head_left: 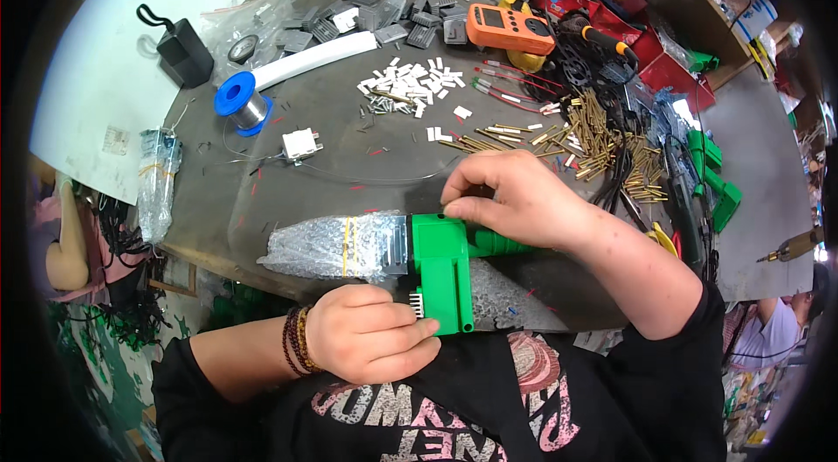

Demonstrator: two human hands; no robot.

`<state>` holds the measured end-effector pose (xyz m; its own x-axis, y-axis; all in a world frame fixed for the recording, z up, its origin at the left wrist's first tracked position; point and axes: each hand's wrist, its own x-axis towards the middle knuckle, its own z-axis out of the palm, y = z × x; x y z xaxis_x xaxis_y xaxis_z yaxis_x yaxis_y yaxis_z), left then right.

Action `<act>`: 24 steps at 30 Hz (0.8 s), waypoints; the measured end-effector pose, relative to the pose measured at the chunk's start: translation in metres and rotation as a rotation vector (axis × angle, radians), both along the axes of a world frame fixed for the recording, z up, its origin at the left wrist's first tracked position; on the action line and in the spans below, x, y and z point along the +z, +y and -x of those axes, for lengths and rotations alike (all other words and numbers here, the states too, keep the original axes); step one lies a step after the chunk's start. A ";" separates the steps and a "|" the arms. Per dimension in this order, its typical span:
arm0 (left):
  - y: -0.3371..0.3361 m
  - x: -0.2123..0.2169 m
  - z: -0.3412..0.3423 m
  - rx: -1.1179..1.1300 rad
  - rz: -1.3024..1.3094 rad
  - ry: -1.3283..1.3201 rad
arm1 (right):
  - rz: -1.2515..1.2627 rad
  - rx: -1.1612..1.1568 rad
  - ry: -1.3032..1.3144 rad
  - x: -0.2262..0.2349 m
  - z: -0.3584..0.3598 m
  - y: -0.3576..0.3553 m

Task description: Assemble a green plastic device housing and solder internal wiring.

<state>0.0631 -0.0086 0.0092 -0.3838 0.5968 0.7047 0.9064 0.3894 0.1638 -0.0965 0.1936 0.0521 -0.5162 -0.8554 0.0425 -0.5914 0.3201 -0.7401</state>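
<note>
A green plastic housing (441,270) lies at the front edge of the table before me, with a small white-toothed part (416,303) at its left side. My left hand (371,333), a beaded bracelet at its wrist, is closed on the lower left of the housing with its fingertips over the edge. My right hand (515,200) is pinched at the housing's upper corner; whatever its fingertips hold is too small to make out. Against the housing's left side rests a bubble-wrapped bundle (327,246) with a yellow rubber band round it. A green handle-like part shows under my right hand.
Farther back lie white tubing pieces (410,82), brass pins (602,139), grey plastic parts (423,21) and an orange multimeter (511,28). A blue solder spool (243,104) and white connector (301,143) stand left. Another wrapped bundle (160,187) sits at the left edge; more green housings (716,182) right.
</note>
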 end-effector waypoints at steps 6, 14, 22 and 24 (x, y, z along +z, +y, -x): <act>0.017 -0.006 0.003 0.004 -0.133 -0.053 | -0.023 0.056 0.011 -0.011 0.005 -0.008; 0.019 -0.021 0.001 0.019 -0.253 -0.232 | -0.165 0.113 -0.021 -0.004 0.015 -0.011; -0.007 -0.008 -0.013 0.115 0.116 0.069 | -0.194 -0.023 0.241 -0.022 0.067 -0.088; -0.015 -0.001 -0.005 0.115 0.173 0.072 | -0.344 -0.088 0.537 -0.034 0.078 -0.107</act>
